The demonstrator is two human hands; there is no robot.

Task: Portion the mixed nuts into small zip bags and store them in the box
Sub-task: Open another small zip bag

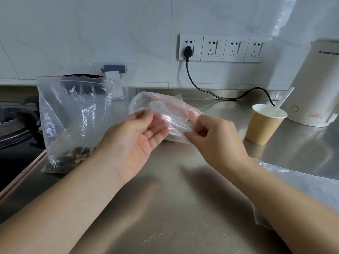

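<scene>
A large clear zip bag point(73, 114) with a red seal line stands upright at the left of the steel counter, with mixed nuts point(71, 158) heaped in its bottom. Over the middle of the counter I hold a bundle of small clear zip bags point(165, 110) with pinkish seals. My left hand point(135, 136) holds its left end, palm up, thumb on top. My right hand point(211, 136) pinches the bundle's near right edge between thumb and fingers. No storage box is clearly in view.
A brown paper cup point(264, 123) with a white plastic spoon stands at the right, next to a white electric kettle point(315, 85) whose black cord runs to the wall sockets. A gas stove point(16, 125) borders the counter on the left. Clear plastic sheeting point(286, 182) lies at the right front.
</scene>
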